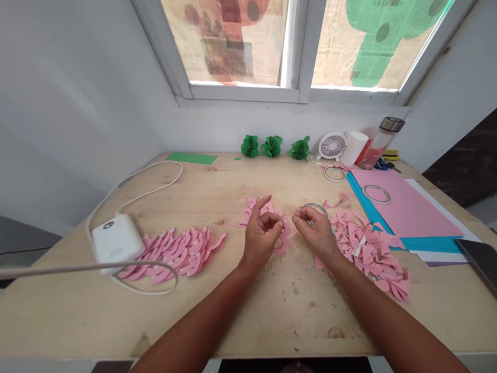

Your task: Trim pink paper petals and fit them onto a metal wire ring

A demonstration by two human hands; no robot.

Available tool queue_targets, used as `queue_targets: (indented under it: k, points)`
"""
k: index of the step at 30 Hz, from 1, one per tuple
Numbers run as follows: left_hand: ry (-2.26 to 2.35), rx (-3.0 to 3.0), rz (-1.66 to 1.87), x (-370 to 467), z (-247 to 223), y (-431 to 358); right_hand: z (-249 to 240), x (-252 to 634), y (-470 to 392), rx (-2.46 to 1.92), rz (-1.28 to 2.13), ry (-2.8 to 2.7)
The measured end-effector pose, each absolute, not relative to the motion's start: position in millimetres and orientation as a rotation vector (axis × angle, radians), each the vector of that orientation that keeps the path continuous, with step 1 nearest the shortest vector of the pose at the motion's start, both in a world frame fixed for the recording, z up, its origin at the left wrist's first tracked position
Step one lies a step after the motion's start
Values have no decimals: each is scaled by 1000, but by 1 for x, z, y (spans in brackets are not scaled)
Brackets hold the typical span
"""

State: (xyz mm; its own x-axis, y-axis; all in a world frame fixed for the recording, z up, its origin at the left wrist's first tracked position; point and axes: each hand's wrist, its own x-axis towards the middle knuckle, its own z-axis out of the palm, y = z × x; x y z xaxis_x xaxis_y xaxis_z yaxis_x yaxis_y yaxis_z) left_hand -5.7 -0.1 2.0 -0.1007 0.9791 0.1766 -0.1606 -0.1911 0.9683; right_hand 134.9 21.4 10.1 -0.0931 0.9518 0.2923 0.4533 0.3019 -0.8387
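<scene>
My left hand (264, 231) is closed in a pinch, thumb against index finger, with another finger raised. Right behind its fingertips shows a pink paper cutout (286, 239) with scalloped edges; whether the fingers hold it or only hover over it I cannot tell. Farther back, partly hidden by that hand, lie more pink cutouts (243, 219). My right hand (316, 230) faces it across a small gap, its thumb and fingertips pressed together; anything between them is too small to make out. A roll of tape (319, 207) lies just behind the right hand.
Stacked pink cutouts (182, 254) lie left, by a white power bank (116, 239) with a looping cable. Pink scraps (373, 254) spread right, before coloured sheets (411, 207) and a phone (477, 261). Green paper balls (271, 147), a fan (332, 146) and a bottle (382, 142) stand behind.
</scene>
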Motion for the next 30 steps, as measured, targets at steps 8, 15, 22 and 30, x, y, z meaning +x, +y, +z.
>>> queue_targets:
  k: [8, 15, 22, 30]
  points:
    - [1026, 1141, 1446, -5, 2, -1, 16, 132, 18, -1218, 849, -1742]
    - [992, 1150, 1415, -5, 0, -3, 15, 131, 17, -1188, 917, -1732]
    - [1016, 1160, 1420, -5, 2, -3, 19, 130, 17, -1184, 990, -1705]
    - [1030, 1148, 1433, -5, 3, -3, 19, 132, 18, -1193, 1019, -1681]
